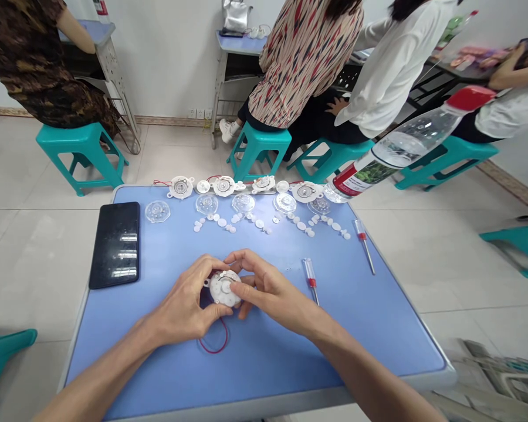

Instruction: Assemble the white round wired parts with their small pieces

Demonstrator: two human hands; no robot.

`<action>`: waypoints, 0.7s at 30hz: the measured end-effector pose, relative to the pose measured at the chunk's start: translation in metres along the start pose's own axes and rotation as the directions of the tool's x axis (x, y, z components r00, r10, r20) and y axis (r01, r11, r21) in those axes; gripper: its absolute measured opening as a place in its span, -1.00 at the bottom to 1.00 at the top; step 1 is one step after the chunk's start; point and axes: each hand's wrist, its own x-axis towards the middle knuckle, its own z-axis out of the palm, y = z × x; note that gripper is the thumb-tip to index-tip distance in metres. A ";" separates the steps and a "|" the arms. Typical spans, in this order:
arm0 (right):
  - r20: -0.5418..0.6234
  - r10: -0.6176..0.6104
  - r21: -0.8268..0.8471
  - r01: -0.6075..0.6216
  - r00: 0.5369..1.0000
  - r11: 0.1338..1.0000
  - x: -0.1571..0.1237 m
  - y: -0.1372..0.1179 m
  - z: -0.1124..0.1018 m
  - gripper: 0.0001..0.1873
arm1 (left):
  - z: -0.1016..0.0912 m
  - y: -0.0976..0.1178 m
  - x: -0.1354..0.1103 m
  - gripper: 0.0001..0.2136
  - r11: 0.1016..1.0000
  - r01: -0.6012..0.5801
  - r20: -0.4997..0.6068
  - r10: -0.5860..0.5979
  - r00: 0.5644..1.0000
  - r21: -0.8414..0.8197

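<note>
Between my two hands, just above the blue table, is a round white plastic gear housing [225, 288] with small white gears on its upper face. My left hand [192, 298] curls around its left side, thumb at the near edge. The thumb of my right hand [264, 285] presses on the top, near the middle gear, while its other fingers wrap the far right side and are partly hidden. A thin red wire [215, 350] loops onto the table below the housing. To the right lies a screwdriver [310, 276] with a clear and red handle.
Several white housings [181, 187] line the far table edge [264, 258], with clear covers [157, 211] and small white gears [222, 223] before them. A black tablet [115, 245] lies left. A water bottle [391, 149] and second screwdriver [363, 240] are right. People sit on teal stools [264, 146] beyond.
</note>
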 end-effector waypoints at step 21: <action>-0.003 0.022 0.017 -0.022 1.000 1.000 -0.001 -0.002 0.001 -0.78 | -0.001 0.000 0.002 -0.56 1.000 -0.015 -0.004 0.015 1.000 0.002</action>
